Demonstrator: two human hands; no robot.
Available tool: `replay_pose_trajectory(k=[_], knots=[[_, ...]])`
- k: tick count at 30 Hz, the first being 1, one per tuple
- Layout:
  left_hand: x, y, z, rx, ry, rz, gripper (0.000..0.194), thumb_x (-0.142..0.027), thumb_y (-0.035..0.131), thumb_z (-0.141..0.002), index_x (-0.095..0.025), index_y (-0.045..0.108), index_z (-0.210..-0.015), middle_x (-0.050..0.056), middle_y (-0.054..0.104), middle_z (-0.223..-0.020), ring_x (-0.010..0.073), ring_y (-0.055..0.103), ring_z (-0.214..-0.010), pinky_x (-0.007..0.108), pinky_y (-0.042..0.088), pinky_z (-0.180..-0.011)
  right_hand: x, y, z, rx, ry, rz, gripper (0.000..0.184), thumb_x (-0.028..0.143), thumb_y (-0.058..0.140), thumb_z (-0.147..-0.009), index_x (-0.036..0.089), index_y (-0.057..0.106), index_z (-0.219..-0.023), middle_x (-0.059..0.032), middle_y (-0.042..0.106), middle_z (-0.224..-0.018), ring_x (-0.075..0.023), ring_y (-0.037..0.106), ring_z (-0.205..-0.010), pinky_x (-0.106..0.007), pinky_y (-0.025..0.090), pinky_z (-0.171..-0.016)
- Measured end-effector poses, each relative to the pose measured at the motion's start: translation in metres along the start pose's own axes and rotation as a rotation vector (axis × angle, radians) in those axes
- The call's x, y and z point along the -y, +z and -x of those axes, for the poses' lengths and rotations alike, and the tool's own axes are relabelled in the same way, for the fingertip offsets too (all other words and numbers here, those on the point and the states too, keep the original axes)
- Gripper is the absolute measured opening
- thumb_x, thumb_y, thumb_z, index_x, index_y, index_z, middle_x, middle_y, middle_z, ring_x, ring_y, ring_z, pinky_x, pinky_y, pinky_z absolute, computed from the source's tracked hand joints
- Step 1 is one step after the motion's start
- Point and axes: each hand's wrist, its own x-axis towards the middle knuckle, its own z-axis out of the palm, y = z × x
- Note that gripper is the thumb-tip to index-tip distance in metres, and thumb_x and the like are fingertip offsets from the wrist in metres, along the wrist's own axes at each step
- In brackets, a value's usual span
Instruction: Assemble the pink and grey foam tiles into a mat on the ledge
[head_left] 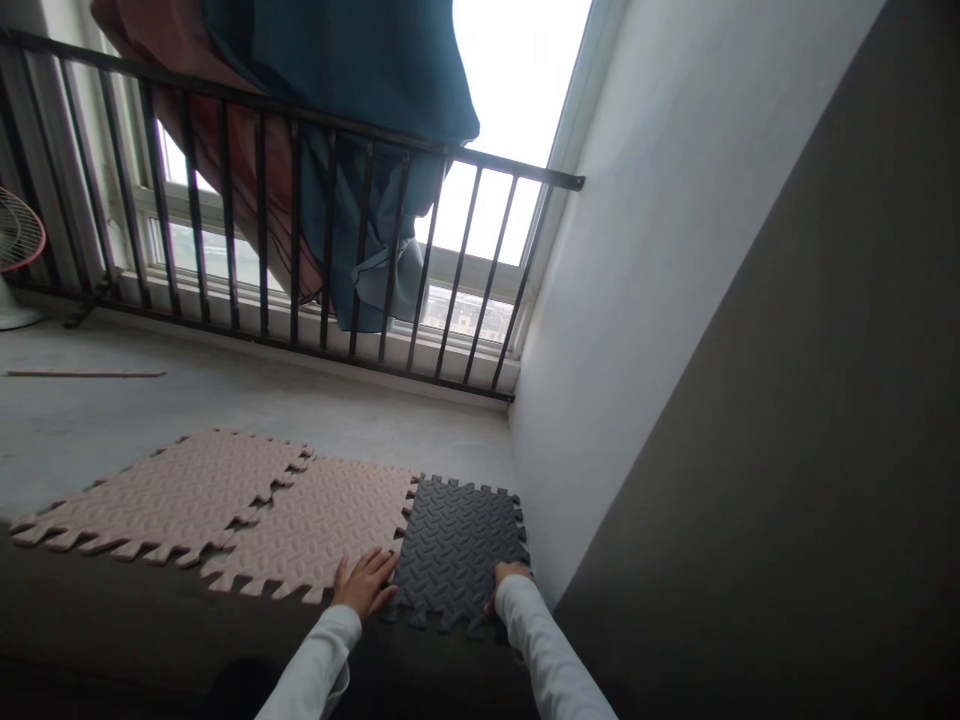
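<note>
My left hand [365,582] lies flat with fingers spread on the near right corner of a beige foam mat tile [322,515], its fingertips by the seam with a dark grey foam mat tile [459,540]. At that dark tile's right edge, close to the wall, my right hand [511,574] has its fingers curled over the border; the fingertips are partly hidden. Another beige foam mat tile [180,490] lies to the left. All the tiles have toothed edges and lie flat side by side, with small gaps showing along the seams.
A white wall [630,240] rises right beside the dark tile. Behind the mats runs a black metal railing [296,220] before a window, with a blue and pink cloth [352,70] hanging over it. A thin stick [86,374] and a fan [16,240] are at left.
</note>
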Motion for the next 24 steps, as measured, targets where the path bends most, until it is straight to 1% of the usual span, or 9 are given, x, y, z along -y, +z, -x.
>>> replay_pose_trajectory(k=[3, 9, 14, 19, 22, 24], knots=[[0.004, 0.001, 0.002, -0.037, 0.012, 0.025, 0.043, -0.027, 0.037, -0.076, -0.033, 0.045, -0.118, 0.001, 0.047, -0.126, 0.0221, 0.034, -0.119, 0.054, 0.015, -0.097, 0.001, -0.001, 0.003, 0.0, 0.016, -0.015, 0.076, 0.028, 0.075, -0.041, 0.014, 0.051, -0.112, -0.0181, 0.049, -0.119, -0.0262, 0.047, -0.109, -0.034, 0.041, -0.088], [0.006, -0.003, 0.007, -0.072, -0.038, 0.024, 0.04, -0.023, 0.037, -0.073, -0.035, 0.052, -0.108, -0.002, 0.05, -0.123, 0.0186, 0.036, -0.119, 0.053, 0.013, -0.098, 0.0, 0.0, 0.002, 0.002, 0.024, -0.018, 0.078, 0.028, 0.074, -0.042, 0.014, 0.049, -0.114, -0.0194, 0.047, -0.121, -0.0268, 0.047, -0.109, -0.035, 0.041, -0.088], [0.004, -0.005, 0.011, -0.083, -0.06, 0.06, 0.039, -0.02, 0.036, -0.075, -0.033, 0.054, -0.107, -0.001, 0.051, -0.122, 0.0193, 0.037, -0.118, 0.053, 0.012, -0.099, 0.001, 0.0, 0.001, 0.013, 0.025, -0.013, 0.079, 0.029, 0.074, -0.043, 0.015, 0.048, -0.116, -0.0183, 0.047, -0.12, -0.0261, 0.047, -0.109, -0.034, 0.041, -0.088], [0.001, -0.005, 0.012, -0.11, -0.119, 0.052, 0.039, -0.015, 0.039, -0.073, -0.034, 0.058, -0.101, 0.0, 0.054, -0.119, 0.0185, 0.039, -0.116, 0.05, 0.015, -0.099, 0.002, -0.004, 0.007, 0.007, -0.003, 0.013, 0.076, 0.03, 0.073, -0.045, 0.014, 0.049, -0.115, -0.0173, 0.048, -0.12, -0.0259, 0.046, -0.109, -0.034, 0.041, -0.089], [0.0, -0.004, 0.011, -0.133, -0.118, 0.052, 0.04, -0.014, 0.04, -0.072, -0.035, 0.059, -0.1, 0.001, 0.056, -0.115, 0.019, 0.041, -0.114, 0.049, 0.019, -0.097, 0.002, -0.006, 0.01, 0.006, 0.002, 0.02, 0.071, 0.031, 0.072, -0.048, 0.015, 0.05, -0.113, -0.0171, 0.048, -0.12, -0.0254, 0.046, -0.11, -0.033, 0.041, -0.089], [0.001, -0.004, 0.012, -0.148, -0.105, 0.07, 0.039, -0.013, 0.04, -0.072, -0.035, 0.059, -0.099, 0.001, 0.058, -0.113, 0.0192, 0.043, -0.112, 0.049, 0.02, -0.097, 0.002, -0.005, 0.009, 0.011, 0.009, 0.015, 0.071, 0.03, 0.073, -0.047, 0.016, 0.05, -0.113, -0.0168, 0.048, -0.121, -0.0251, 0.047, -0.109, -0.033, 0.041, -0.089]])
